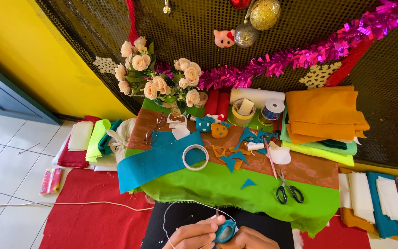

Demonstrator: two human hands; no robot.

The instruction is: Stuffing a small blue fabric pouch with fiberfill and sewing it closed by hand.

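Both hands pinch a small teal felt piece [225, 232] at the bottom edge.
Left hand [193, 235] and right hand [249, 239] fingers press on it, white thread [171, 213] looping above; black-handled scissors [289, 191] lie on the green-felt-covered bench [208, 186].

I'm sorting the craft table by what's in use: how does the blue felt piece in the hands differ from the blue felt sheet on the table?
The small rounded blue felt piece is pinched between the left hand and right hand, with white thread looping from it. The long blue felt sheet is far larger, lies flat and untouched, and has a white tape ring resting on it. Both look like teal-blue felt.
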